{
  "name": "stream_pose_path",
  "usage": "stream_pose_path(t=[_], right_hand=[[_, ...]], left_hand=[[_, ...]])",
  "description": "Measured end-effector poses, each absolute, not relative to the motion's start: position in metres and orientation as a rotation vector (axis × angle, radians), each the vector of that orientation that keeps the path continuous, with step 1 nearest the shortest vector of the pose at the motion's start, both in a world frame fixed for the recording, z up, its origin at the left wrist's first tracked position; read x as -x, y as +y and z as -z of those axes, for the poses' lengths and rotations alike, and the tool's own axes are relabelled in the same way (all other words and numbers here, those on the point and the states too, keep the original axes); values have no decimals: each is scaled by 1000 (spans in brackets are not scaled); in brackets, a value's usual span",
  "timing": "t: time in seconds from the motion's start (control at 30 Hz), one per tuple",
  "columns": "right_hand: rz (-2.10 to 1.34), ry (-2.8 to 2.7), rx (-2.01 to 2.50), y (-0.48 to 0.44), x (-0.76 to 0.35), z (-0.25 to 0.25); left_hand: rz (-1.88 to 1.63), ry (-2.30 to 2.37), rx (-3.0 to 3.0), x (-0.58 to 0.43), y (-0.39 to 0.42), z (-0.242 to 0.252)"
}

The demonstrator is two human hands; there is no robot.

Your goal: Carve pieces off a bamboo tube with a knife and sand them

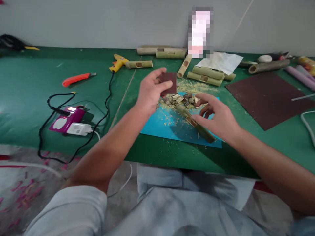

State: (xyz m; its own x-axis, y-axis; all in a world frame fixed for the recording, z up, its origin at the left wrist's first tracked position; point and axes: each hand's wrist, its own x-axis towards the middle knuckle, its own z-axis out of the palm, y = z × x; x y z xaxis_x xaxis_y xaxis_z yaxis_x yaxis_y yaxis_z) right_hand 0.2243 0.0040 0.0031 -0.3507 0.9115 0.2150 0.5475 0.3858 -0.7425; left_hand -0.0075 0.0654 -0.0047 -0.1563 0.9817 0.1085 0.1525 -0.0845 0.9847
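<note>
My left hand [154, 87] pinches a small dark brown square of sandpaper [170, 82] between thumb and fingers, raised over the table. My right hand [216, 114] hovers with fingers apart and curved, holding nothing, at the side of a bamboo tube [203, 131]. That tube has a rectangular opening cut in it and lies slanted on a blue sheet [159, 126]. Whether the right thumb touches the tube I cannot tell. Behind it sits a heap of bamboo chips [189, 99], with pale shavings [194, 87] scattered around.
More cut bamboo tubes [205, 78] lie at the back. A large brown sandpaper sheet [265, 98] is on the right. To the left are a yellow glue gun [118, 63], a red utility knife [76, 79] and a purple power strip [67, 119] with looping black cable.
</note>
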Motion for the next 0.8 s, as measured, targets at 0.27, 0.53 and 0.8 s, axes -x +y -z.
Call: stream_pose_path(t=[0.27, 0.53, 0.8], right_hand=[[-867, -1785, 1148, 10, -208, 13], [-917, -1512, 1019, 6, -210, 8], [-1339, -1098, 1065, 17, -214, 6]], left_hand=[[-1197, 1111, -1224, -34, 34, 14], [-1279, 911, -1250, -37, 14, 1], [-1254, 1025, -1244, -45, 11, 3]])
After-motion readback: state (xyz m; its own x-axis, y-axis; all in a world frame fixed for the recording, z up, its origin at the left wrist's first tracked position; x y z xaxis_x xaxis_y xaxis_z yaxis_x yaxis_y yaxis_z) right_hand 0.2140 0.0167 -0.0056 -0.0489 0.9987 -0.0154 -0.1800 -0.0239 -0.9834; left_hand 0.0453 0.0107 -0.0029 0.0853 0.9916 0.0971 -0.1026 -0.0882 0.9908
